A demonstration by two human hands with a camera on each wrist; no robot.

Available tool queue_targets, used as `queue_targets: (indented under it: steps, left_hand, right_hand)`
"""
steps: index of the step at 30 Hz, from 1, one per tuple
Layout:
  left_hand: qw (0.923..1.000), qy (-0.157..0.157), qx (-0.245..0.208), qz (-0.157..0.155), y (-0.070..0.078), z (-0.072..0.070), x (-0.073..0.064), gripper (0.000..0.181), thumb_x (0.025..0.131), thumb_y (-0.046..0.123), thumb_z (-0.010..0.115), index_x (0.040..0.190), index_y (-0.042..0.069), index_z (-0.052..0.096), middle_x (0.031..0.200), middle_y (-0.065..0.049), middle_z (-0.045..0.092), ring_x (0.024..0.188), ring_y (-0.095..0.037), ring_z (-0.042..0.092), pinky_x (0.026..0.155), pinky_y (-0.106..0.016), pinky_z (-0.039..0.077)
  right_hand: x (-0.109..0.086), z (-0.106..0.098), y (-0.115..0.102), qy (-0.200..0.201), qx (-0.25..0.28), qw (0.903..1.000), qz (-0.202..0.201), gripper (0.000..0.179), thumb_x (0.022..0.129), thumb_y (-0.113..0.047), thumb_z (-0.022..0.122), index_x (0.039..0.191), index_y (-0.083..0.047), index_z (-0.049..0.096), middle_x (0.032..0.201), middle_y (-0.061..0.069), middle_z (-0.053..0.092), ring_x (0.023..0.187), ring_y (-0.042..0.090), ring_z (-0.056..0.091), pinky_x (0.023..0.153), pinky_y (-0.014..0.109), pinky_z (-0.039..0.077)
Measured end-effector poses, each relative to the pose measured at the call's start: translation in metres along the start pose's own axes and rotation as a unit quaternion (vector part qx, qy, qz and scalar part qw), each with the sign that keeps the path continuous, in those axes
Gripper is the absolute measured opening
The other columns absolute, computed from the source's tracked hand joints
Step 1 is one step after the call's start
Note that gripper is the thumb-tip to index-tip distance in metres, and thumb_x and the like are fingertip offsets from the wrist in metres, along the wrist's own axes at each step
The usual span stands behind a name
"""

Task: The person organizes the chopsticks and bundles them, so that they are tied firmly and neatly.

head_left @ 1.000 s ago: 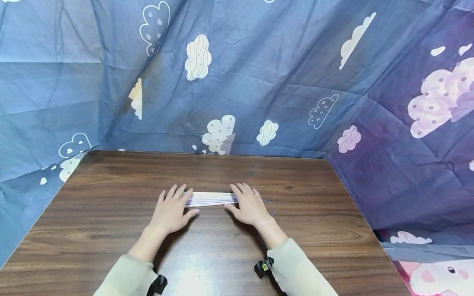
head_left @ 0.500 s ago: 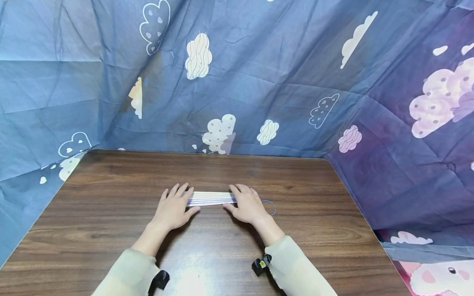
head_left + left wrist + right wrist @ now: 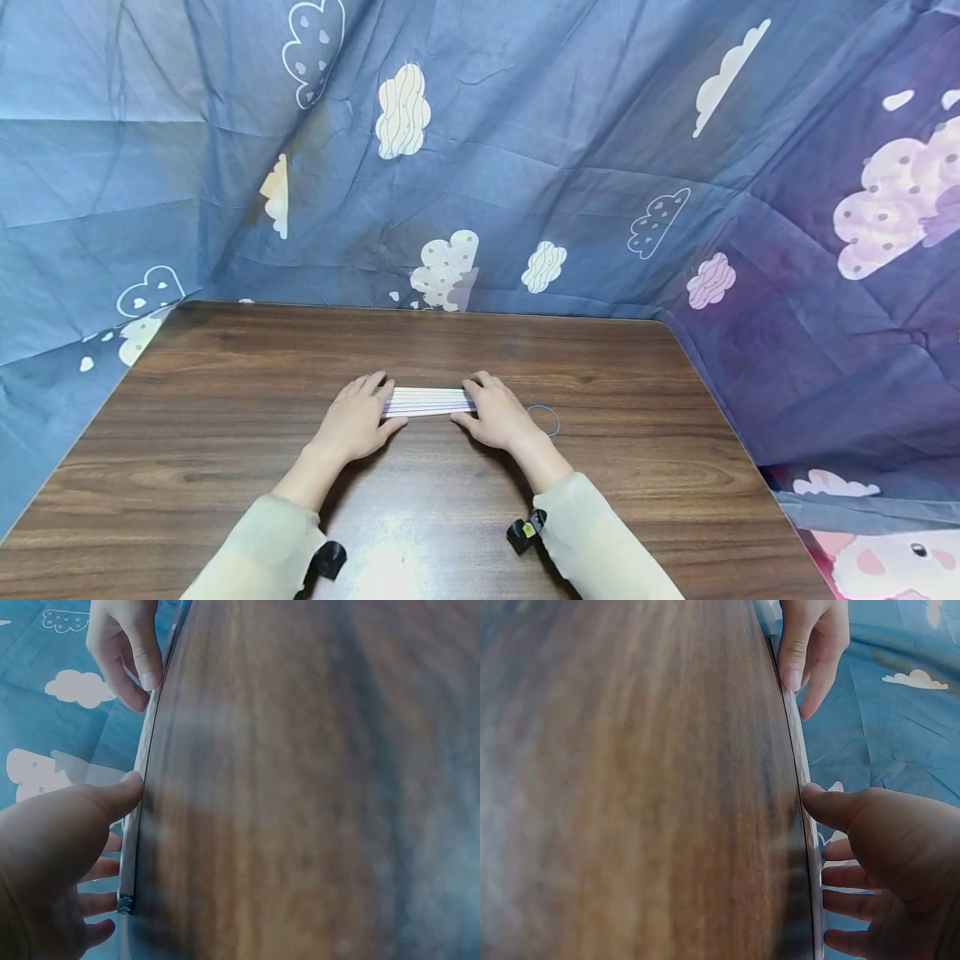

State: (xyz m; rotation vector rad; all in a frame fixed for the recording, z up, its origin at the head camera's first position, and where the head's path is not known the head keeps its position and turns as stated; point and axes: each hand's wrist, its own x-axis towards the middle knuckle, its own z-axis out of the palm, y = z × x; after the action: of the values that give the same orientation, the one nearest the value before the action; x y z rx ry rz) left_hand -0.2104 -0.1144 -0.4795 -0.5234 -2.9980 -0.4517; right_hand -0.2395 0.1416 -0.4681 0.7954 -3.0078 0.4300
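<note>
A flat row of thin white sticks [image 3: 427, 402] with blue lines between them lies crosswise on the brown table [image 3: 420, 508]. My left hand [image 3: 354, 421] holds its left end, thumb at the near edge and fingers over the far side. At the right end my right hand [image 3: 497, 417] holds it the same way. In the left wrist view the thumb of the left hand [image 3: 60, 832] touches the pale edge of the row, and small dark tips show at its end. The right wrist view has the right hand [image 3: 900, 847] with its thumb against the edge.
A thin blue loop [image 3: 558, 419], perhaps a rubber band, lies just right of my right hand. Blue cloth with cloud prints [image 3: 480, 167] hangs behind the table, and purplish cloth [image 3: 795, 367] stands along its right side.
Both hands have shifted slightly inward along the white sticks, and their fingers look more bent. The blue loop stays in place, a little more of it showing.
</note>
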Motion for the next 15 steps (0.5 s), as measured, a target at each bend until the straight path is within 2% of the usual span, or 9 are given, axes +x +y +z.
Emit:
queue_targets:
  steps: [5, 11, 15]
  left_hand:
    - [0.9999, 0.013, 0.002, 0.011, -0.0025, 0.0028, 0.0030, 0.065, 0.096, 0.041, 0.065, 0.141, -0.004, 0.053, 0.144, -0.026, 0.048, 0.135, -0.044, 0.044, 0.113, -0.054, 0.033]
    - [0.9994, 0.024, -0.017, 0.021, -0.0037, 0.0037, 0.0052, 0.062, 0.096, 0.038, 0.067, 0.138, -0.006, 0.056, 0.137, -0.026, 0.049, 0.129, -0.044, 0.048, 0.107, -0.054, 0.040]
    - [0.9992, 0.025, -0.011, 0.030, -0.0052, 0.0051, 0.0077, 0.060, 0.096, 0.038, 0.067, 0.136, -0.005, 0.057, 0.134, -0.025, 0.050, 0.125, -0.043, 0.050, 0.105, -0.053, 0.042]
  right_hand:
    - [0.0023, 0.0007, 0.0004, 0.003, 0.002, 1.0000, -0.002, 0.059, 0.095, -0.038, 0.068, 0.136, 0.004, 0.058, 0.137, 0.018, 0.054, 0.127, 0.037, 0.054, 0.106, 0.049, 0.044]
    - [0.0042, 0.0025, 0.0023, 0.008, -0.005, 1.0000, -0.003, 0.054, 0.096, -0.036, 0.068, 0.134, 0.003, 0.060, 0.134, 0.017, 0.056, 0.124, 0.035, 0.055, 0.102, 0.051, 0.046]
    - [0.0054, 0.0036, 0.0039, 0.012, -0.010, 0.9999, -0.007, 0.052, 0.096, -0.035, 0.067, 0.132, 0.002, 0.062, 0.132, 0.016, 0.056, 0.121, 0.034, 0.056, 0.099, 0.053, 0.048]
